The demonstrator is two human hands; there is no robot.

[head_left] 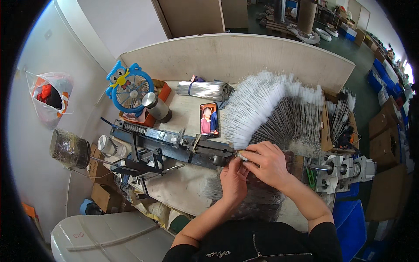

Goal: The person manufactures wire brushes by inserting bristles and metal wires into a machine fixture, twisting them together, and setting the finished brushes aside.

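My left hand (234, 182) and my right hand (267, 165) meet at the right end of a long dark metal fixture (187, 146). The fingertips of both are pinched together around something small and pale at the fixture's tip. My own fingers mostly hide it, so I cannot make out what it is. Just beyond my right hand lies a large fanned pile of thin wire brushes (262, 107) with white bristle ends. More thin wires (257, 198) lie under my forearms, close to my body.
A phone (209, 120) lies behind the fixture, near a bundle of metal rods (203, 90). A steel flask (157, 107) and a blue fan (133, 92) stand at the back left. A motor unit with a shaft (342, 170) sits at right, below a box of brushes (340, 115).
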